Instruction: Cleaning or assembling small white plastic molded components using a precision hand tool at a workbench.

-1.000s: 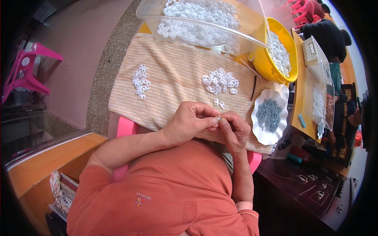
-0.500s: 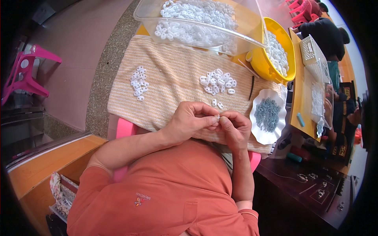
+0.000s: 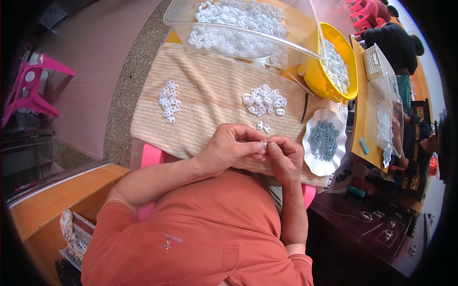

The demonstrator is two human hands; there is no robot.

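Over the near edge of the striped cloth, my left hand (image 3: 234,145) pinches a small white plastic piece (image 3: 265,143) between thumb and forefinger. My right hand (image 3: 286,155) meets it from the other side, its thumb and forefinger closed at the same piece. Anything smaller between the fingertips is hidden. Just beyond the hands lie two loose white oval pieces (image 3: 267,128) with two holes each, and behind them a heap of the same ovals (image 3: 263,99). To the right, a white scalloped dish (image 3: 313,159) holds a pile of tiny grey-blue parts (image 3: 325,140).
A clear plastic bin (image 3: 238,53) full of white pieces stands at the back, beside a yellow tub (image 3: 350,59). Another white pile (image 3: 169,101) lies on the cloth (image 3: 205,88) at left. A thin black stick (image 3: 305,107) lies near the dish. Someone works at the right-hand table.
My right fingertips have shifted slightly, and more of the white piece shows between the hands. The piles and containers stay in place.
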